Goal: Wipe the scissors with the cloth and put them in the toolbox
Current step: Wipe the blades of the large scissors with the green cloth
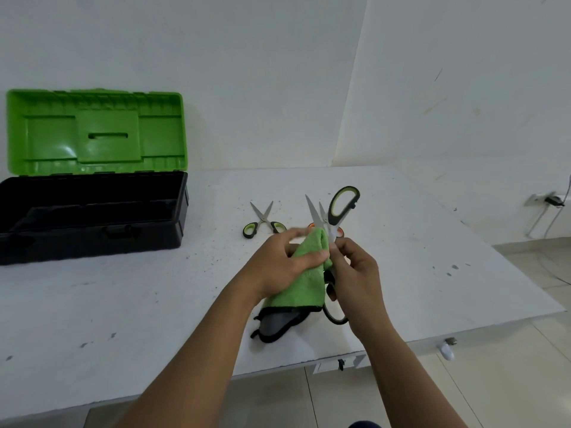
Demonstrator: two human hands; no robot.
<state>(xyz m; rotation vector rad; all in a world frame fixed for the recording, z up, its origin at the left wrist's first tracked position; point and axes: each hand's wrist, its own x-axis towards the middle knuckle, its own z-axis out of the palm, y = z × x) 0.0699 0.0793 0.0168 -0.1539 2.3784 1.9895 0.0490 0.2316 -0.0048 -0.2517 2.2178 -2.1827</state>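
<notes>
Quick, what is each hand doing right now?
Left hand: closed, gripping the green cloth against the blades.
Right hand: closed, holding the scissors.

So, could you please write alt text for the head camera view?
A person's left hand rubs a green cloth on scissors held by the right hand above a white table. An open toolbox stands left; small scissors lie behind.

Bright even light; soft shadows; wide-angle bending at edges; slight blur.
</notes>
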